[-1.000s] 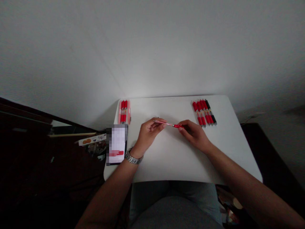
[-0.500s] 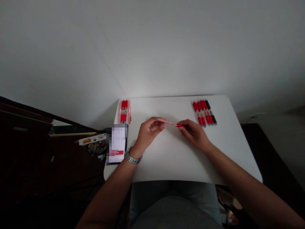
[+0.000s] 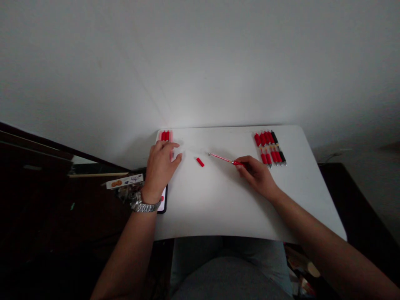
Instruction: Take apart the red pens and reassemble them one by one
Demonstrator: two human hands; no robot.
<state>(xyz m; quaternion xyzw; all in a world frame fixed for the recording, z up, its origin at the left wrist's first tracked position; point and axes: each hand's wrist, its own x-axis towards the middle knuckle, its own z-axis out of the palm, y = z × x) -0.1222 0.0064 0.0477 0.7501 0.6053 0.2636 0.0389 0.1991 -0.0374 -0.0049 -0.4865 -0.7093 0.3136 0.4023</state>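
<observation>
My right hand (image 3: 254, 175) pinches a red pen (image 3: 223, 158) by its red end. The pen's slender, see-through reddish part sticks out to the left, with a pale tip. A short red tube-like piece (image 3: 200, 162), perhaps a pen grip, lies loose on the white table between my hands. My left hand (image 3: 162, 164) is empty, its thumb and fingers apart. It hovers over the table's left side beside red pens (image 3: 165, 135), hiding their lower parts. Below that hand, a phone (image 3: 163, 200) is mostly covered.
A row of several red pens (image 3: 265, 148) and a black-gripped pen (image 3: 278, 146) lies at the right of the white table (image 3: 212, 208). A wall (image 3: 206, 75) rises behind it. Off the left edge is a white box-like item with orange prints (image 3: 125, 181).
My left hand has left the pen's tip end and moved left toward the pens and phone. A red piece now lies on the table. My right hand stays put with the pen.
</observation>
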